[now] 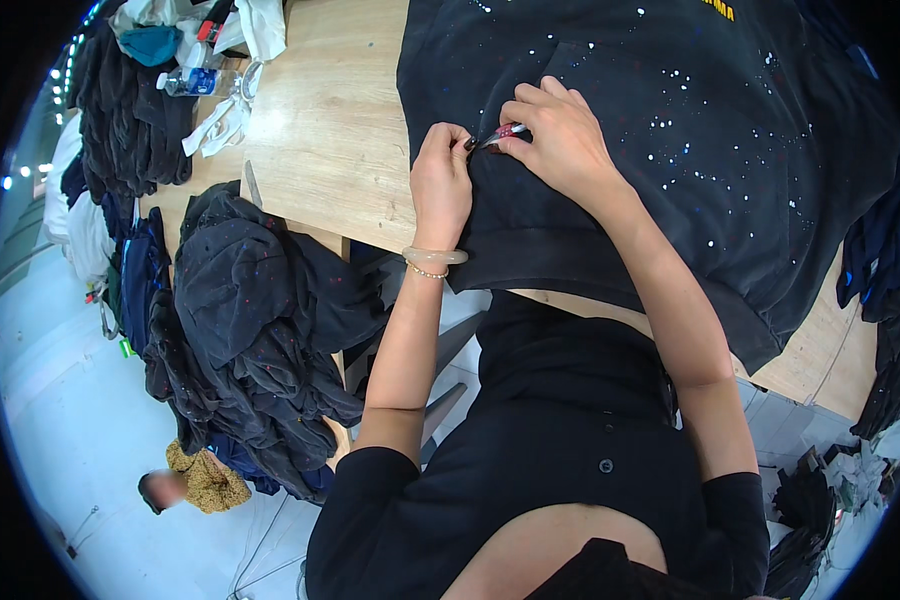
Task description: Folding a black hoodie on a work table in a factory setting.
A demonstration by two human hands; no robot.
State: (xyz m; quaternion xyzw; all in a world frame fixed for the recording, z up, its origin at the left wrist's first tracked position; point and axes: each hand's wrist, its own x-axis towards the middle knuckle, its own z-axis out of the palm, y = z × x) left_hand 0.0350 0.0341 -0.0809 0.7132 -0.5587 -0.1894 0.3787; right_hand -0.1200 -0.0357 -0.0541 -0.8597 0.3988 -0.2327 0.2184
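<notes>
A black sweatshirt (610, 225) with white, red and blue paint-like specks lies spread over the wooden table, its hem toward me. My left hand (441, 185), with bracelets at the wrist, is closed in a pinch on the cloth near the garment's left side. From the right, my right hand (562, 138) grips small thread snips (510, 131) with a red and whitish handle. The metal tip of the snips points left and touches or nearly touches the cloth beside my left fingertips. Whether a thread lies between the blades is too small to tell.
Dark speckled garments (245, 290) are heaped to the left of the table (330, 120). A plastic bottle (195, 81), white cloth strips (232, 118) and a folded dark stack (130, 110) lie at the far left. A person (205, 480) is farther off, lower left. Dark clothes (880, 250) hang at the right.
</notes>
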